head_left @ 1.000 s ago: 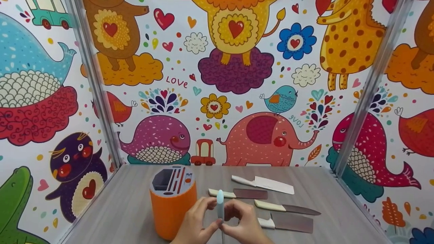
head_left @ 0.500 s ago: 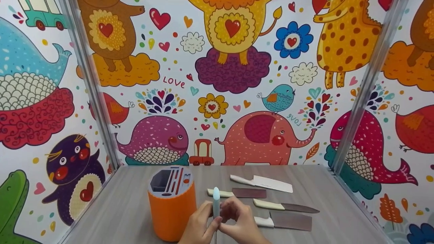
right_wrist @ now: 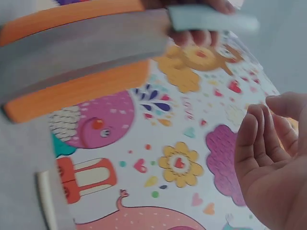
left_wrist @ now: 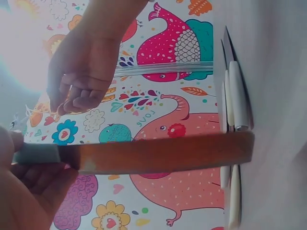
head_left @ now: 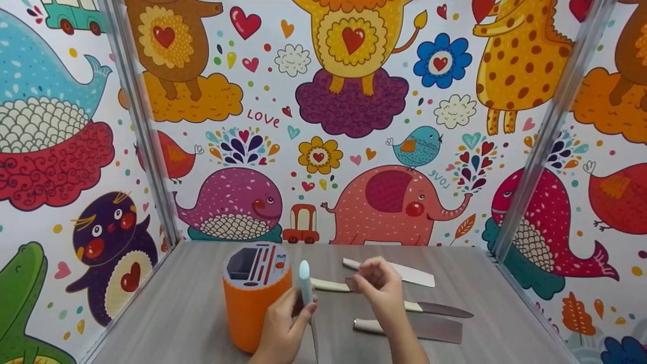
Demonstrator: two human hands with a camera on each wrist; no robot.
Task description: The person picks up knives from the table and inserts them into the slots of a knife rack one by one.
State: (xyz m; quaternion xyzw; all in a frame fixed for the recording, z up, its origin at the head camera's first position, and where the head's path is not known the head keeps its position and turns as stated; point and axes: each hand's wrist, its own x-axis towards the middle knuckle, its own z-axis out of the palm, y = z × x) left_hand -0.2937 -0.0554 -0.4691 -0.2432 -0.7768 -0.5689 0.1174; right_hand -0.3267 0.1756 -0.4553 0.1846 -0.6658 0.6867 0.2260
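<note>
My left hand [head_left: 285, 326] grips the pale blue handle of a kitchen knife [head_left: 305, 283] upright, its blade pointing down. In the left wrist view the blade [left_wrist: 158, 154] is long with a blunt end. An orange knife block [head_left: 252, 318] stands just left of this hand; its grey slotted top faces up. My right hand [head_left: 381, 288] is apart from the knife, fingers loosely bent and holding nothing. Behind it in the head view lie a cream-handled knife [head_left: 331, 285], its blade mostly hidden, and a white-handled cleaver [head_left: 417, 275].
A pointed knife [head_left: 447, 309] and a broad-bladed cleaver [head_left: 429, 329] lie on the right of the grey table [head_left: 167, 313], partly covered by the right hand and forearm. Printed cartoon walls [head_left: 354, 151] with metal corner posts [head_left: 530, 167] enclose the table.
The right hand has let go of the blue-handled knife and moved up and right. The left hand, still holding the knife, has shifted left toward the knife block.
</note>
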